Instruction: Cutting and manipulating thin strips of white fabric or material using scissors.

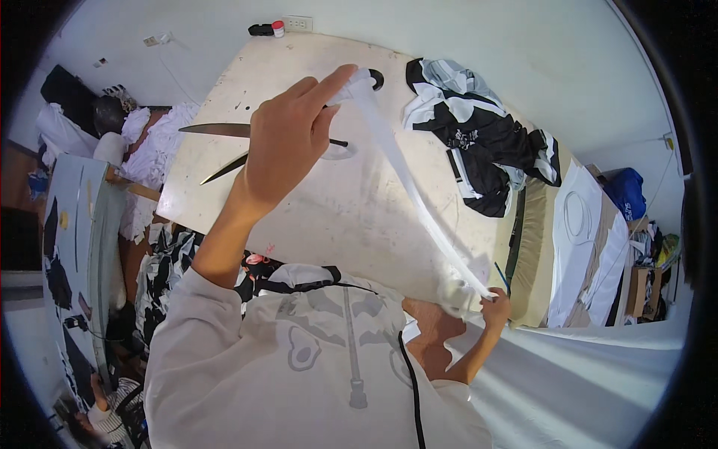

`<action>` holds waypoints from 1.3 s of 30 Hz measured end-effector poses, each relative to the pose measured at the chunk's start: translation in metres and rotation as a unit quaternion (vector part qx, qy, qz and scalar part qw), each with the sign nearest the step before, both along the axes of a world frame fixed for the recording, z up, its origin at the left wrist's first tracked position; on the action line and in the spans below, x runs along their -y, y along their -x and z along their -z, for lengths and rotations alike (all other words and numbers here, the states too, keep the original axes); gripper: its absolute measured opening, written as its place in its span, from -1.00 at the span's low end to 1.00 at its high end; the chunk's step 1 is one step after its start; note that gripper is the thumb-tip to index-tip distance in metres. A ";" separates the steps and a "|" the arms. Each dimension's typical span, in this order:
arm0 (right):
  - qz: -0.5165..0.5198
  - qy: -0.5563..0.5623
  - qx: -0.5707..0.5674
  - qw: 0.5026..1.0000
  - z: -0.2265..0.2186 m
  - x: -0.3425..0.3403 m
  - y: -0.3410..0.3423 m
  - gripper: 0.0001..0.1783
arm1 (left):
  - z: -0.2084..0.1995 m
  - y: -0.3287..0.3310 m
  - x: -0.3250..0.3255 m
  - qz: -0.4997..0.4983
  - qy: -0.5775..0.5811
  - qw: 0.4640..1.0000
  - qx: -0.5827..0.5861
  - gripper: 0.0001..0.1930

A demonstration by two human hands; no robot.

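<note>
The left hand (288, 138) pinches one end of a long white strip (407, 179) between its thumb and first finger. The right hand (493, 305) pinches the strip lower down, near the front edge of the table (336, 202), with its fingers curled. The strip runs on a slant from one hand to the other, over the table, with a small bend in it. Behind the left hand is a big pair of scissors (217, 129), its two blades spread apart and pointing left, and bits of the black handles show on the right side. The hand hides its middle, so I can't tell if the two touch. A thin blue stick (501, 275) is just beside the right hand. Past the strip, on the far right of the table, is a messy heap of clothes (479, 142), black, white and grey. A tan pad (535, 239) is along the right edge, and white sheets (565, 258) lie next to it. A small red and white jar (278, 28) is at the far edge, by the wall. Close in is the person's white shirt (254, 367), with grey pictures and a black cord (416, 396). Off to the left are a pile of white cloth (168, 135) and a grey bench (75, 194) with black bits on it. Someone in a striped top (112, 426) is low in the left corner. A blue bag (624, 193) is far to the right.
</note>
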State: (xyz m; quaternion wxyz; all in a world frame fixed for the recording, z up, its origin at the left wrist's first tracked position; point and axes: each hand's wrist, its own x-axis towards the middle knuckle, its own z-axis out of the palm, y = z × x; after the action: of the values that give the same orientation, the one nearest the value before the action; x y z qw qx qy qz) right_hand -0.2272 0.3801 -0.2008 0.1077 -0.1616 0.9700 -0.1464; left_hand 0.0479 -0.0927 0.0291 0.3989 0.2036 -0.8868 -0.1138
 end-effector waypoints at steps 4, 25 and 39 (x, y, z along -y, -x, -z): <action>-0.098 0.009 -0.173 0.980 -0.038 0.027 -0.011 -0.35 | 0.000 0.011 -0.009 0.028 0.000 1.000 -0.001 -0.49; -0.268 0.558 -0.364 0.696 -0.174 0.283 -0.124 -0.68 | 0.001 0.032 -0.072 0.097 -0.074 0.992 0.026 -0.43; -0.275 0.569 -0.272 0.726 -0.207 0.231 -0.090 -0.74 | 0.013 0.032 -0.092 0.279 -0.087 0.935 0.199 -0.42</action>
State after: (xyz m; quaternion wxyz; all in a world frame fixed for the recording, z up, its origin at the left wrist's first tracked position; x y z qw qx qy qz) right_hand -0.1370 0.1495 0.0063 -0.2371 -0.4851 0.6057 -0.5845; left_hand 0.0162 -0.0006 0.0160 0.1471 0.0004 -0.9558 -0.2545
